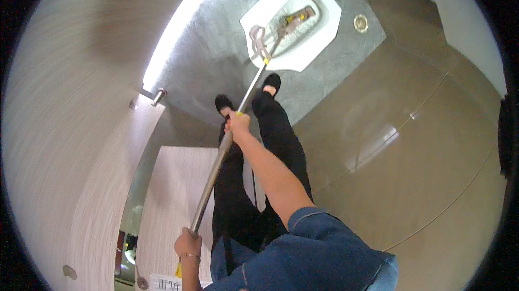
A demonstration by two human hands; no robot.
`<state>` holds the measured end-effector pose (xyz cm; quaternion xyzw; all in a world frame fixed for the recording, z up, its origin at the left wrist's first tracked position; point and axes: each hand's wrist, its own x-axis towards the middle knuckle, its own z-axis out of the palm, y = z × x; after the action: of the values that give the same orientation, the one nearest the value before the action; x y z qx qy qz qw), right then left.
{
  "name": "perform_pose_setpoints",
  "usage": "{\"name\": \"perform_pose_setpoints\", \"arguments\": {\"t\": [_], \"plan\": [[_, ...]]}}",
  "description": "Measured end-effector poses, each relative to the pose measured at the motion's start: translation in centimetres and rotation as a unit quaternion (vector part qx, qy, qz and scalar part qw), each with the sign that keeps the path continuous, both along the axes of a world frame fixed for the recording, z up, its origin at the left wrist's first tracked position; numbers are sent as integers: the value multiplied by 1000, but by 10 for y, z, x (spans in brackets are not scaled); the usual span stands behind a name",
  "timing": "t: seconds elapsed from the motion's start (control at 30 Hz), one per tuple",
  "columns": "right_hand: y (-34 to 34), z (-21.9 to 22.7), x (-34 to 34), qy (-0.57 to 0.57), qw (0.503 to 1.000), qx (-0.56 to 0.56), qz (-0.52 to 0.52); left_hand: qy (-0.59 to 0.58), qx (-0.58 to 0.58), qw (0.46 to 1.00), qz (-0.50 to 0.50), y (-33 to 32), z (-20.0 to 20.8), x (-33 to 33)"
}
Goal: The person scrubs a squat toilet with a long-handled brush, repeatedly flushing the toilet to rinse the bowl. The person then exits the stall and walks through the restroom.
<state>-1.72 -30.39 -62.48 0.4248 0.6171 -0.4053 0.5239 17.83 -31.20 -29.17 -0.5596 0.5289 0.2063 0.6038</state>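
Both my hands are closed round the metal pole of a long mop. My left hand grips it near its upper end, low in the picture. Farther down the pole, my right hand holds it above my feet. The mop's brownish wet head, with yellow parts, lies in the bowl of a white squat toilet. A pale strip of the mop loops over the toilet's near left rim. The exact shape of the head is blurred.
My black shoes stand on the grey floor just short of the toilet. A round floor drain lies right of it. Wood-patterned panels and a metal latch are at left. Shiny brown tiles cover the right side.
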Motion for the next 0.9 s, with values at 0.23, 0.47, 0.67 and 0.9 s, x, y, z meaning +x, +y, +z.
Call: {"name": "perform_pose_setpoints", "arguments": {"t": [0.23,0.47,0.67,0.9], "plan": [[36,-7,-5,6,999,27,26,70,-15,997,-2,27,8,7],[33,75,17,18,1000,0,12,87,-18,996,31,40,49,59],[39,24,-12,9,999,-32,40,82,-28,996,-7,57,27,14],[36,15,-2,12,997,8,74,41,-34,998,15,60,12,4]]}}
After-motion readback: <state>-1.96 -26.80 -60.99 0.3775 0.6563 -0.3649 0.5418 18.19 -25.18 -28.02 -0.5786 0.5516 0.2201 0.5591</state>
